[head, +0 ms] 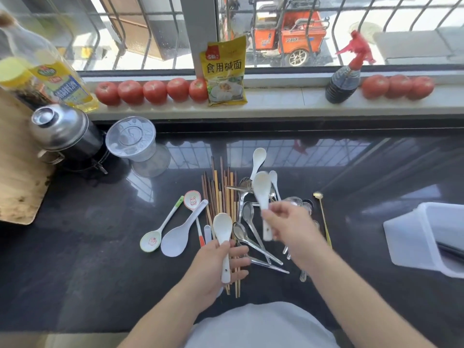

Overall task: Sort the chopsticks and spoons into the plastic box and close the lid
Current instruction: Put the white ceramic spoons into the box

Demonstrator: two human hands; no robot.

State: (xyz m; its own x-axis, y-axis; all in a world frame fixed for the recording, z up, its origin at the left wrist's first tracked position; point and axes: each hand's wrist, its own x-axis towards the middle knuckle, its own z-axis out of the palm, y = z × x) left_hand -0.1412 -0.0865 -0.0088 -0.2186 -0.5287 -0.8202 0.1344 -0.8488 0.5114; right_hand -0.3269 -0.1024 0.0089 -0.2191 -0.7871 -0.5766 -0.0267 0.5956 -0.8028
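Spoons are being gathered one per hand: the left hand [221,262] grips a white spoon [223,237] by its handle, bowl up, and the right hand [288,224] pinches another white spoon [262,194], blurred, likely to carry both together. Beyond them the chopsticks [221,194] and metal spoons [247,222] lie heaped on the counter [100,247]; the plastic box [426,234] waits open, well right.

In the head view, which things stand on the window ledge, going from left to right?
Yellow oil bottle → row of five red tomatoes → yellow printed packet → dark spray bottle with red trigger → three red tomatoes.
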